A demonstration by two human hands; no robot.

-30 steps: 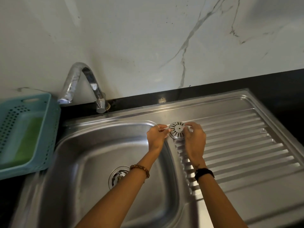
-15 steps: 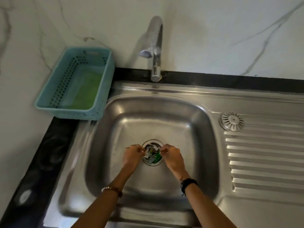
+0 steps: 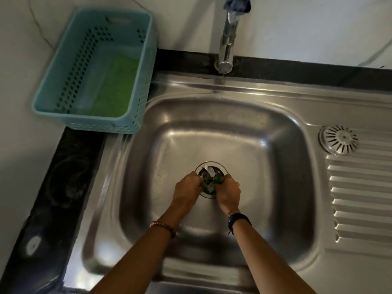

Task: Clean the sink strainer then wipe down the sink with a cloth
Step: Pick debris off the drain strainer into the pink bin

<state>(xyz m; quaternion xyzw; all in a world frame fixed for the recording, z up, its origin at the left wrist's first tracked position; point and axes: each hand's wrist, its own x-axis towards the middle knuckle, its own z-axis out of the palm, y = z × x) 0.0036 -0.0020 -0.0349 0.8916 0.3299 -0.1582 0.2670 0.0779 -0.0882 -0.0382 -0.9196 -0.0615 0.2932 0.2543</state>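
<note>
The steel sink (image 3: 214, 134) fills the view. Both my hands are down at its drain. My left hand (image 3: 186, 189) pinches the left rim of the round drain basket (image 3: 209, 167) and my right hand (image 3: 228, 192) pinches the right rim. White and green scraps (image 3: 211, 177) lie inside the basket between my fingers. The slotted round strainer cover (image 3: 339, 140) lies by itself on the drainboard's far left corner, well away from both hands. A green cloth (image 3: 114, 88) lies in the teal basket (image 3: 148, 60).
The tap (image 3: 228, 39) rises at the back, its spout over the basin. The ribbed drainboard (image 3: 360, 198) is on the right. The teal basket stands on the black counter (image 3: 63, 187) at the sink's far left corner, against the marble wall.
A second ago both hands set the strainer cover on the drainboard. They then moved down to the drain and have closed further on the basket rim.
</note>
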